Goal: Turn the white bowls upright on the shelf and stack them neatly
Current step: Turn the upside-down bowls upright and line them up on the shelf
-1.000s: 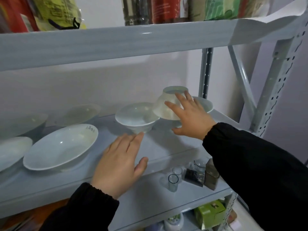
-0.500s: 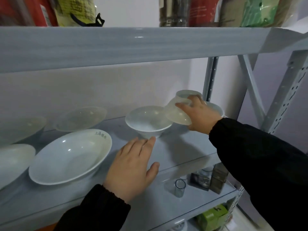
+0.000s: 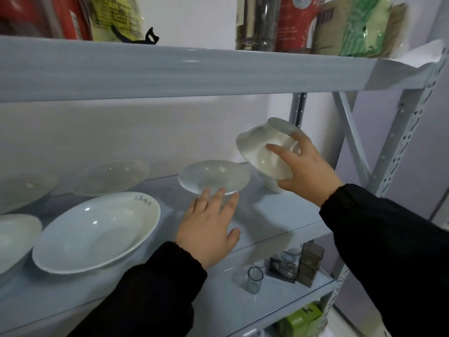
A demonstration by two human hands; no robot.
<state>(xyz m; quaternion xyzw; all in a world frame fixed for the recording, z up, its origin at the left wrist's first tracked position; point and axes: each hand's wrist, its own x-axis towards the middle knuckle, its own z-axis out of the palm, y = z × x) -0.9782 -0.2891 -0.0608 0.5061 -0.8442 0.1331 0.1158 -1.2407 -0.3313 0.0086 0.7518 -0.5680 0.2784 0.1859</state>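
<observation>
Grey shelf (image 3: 279, 215), middle tier: your right hand (image 3: 308, 171) grips one bowl (image 3: 260, 152) by its wall. It's lifted clear and tilted, foot up and to the right, so I'd call the flip about half done. Middle bowl (image 3: 213, 177) sits upright just left of it. Your left hand (image 3: 209, 229) is flat with fingers straight, tips at that bowl's near rim; contact unclear. Third bowl (image 3: 273, 187) is mostly hidden under the right hand. Nothing stacked yet: finish the flip, then nest.

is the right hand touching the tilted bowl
Touching: the head view shows the right hand gripping the tilted bowl across its underside.
</observation>
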